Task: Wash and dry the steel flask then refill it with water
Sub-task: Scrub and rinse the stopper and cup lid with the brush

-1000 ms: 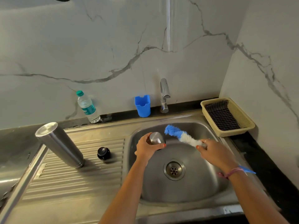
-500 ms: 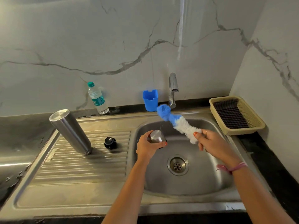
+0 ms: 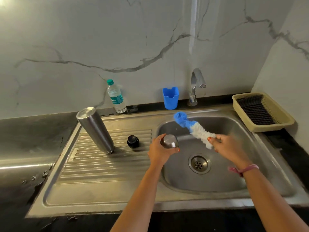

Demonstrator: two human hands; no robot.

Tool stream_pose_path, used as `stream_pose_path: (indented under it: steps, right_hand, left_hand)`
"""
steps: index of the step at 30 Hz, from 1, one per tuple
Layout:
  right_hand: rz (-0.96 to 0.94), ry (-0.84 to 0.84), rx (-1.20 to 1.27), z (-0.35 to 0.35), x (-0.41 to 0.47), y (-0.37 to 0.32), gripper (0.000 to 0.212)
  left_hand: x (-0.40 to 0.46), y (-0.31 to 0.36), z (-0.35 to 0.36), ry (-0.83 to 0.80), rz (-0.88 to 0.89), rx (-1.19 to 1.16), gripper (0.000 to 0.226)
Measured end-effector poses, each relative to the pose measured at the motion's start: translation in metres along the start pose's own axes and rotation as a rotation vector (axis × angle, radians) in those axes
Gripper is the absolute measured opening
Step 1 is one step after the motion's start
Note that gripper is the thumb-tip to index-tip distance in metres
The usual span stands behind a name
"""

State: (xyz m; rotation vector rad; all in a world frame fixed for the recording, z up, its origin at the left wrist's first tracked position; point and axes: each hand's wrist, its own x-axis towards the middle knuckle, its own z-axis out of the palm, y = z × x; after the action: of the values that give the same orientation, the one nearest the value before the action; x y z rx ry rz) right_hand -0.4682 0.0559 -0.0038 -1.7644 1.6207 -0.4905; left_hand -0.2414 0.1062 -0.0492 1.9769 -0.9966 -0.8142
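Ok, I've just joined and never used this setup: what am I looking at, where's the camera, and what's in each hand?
No machine here: a person's two bare hands, filmed by one wide-angle camera worn on the head, looking down at a steel sink. The left hand grips a small steel cup over the basin. The right hand holds a blue-and-white bottle brush. On the ribbed drainboard stands the steel flask, upside down, beside a small black stopper. By the wall: a plastic water bottle, a blue holder, the tap and a beige basket.

- Left hand grips steel cap over sink.
- Right hand holds blue-white brush (blurred).
- Steel flask inverted on drainboard, black stopper beside it.
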Motion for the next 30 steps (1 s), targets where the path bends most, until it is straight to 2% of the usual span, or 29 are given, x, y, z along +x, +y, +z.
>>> stream_pose_path:
  steps: [13, 16, 30]
  right_hand:
    - [0.096, 0.048, -0.022, 0.056, -0.031, -0.018, 0.027]
    - [0.101, 0.059, -0.087, 0.069, -0.036, -0.022, 0.026]
    - [0.132, 0.032, -0.081, 0.102, -0.034, -0.026, 0.027]
  left_hand:
    - [-0.01, -0.046, -0.051, -0.003, 0.007, -0.068, 0.081]
    - [-0.012, -0.059, -0.065, 0.017, -0.003, -0.037, 0.084]
    - [-0.015, -0.112, -0.111, 0.13, -0.071, 0.122, 0.087]
